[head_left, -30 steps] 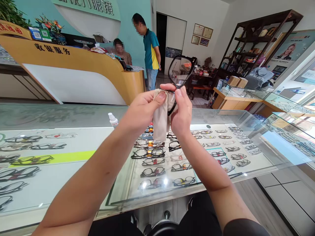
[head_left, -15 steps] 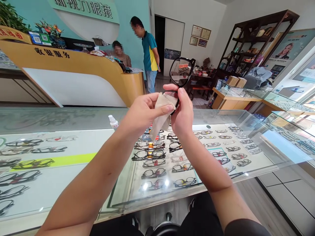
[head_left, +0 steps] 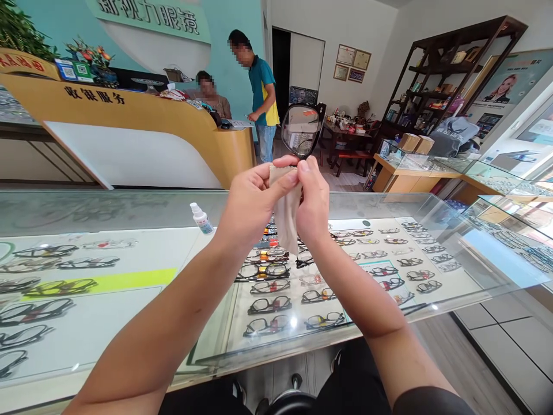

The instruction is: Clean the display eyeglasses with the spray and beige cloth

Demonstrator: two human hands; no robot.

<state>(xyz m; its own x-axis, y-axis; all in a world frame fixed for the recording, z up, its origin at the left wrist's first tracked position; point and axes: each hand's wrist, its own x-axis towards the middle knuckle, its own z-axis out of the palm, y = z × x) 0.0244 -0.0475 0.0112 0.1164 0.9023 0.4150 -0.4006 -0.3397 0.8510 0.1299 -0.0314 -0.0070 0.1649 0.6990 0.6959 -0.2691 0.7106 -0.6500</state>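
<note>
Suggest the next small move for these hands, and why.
Probably a gentle rub of the cloth by the left hand, with the right hand steadying the glasses. The left thumb pinches the cloth against their lower part, mostly hidden by cloth and fingers, while the upper lens stands uncovered above both hands.

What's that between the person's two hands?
In the head view, a pale cloth hangs between the left hand and the right hand; one lens of the black-framed glasses shows above them.
</note>
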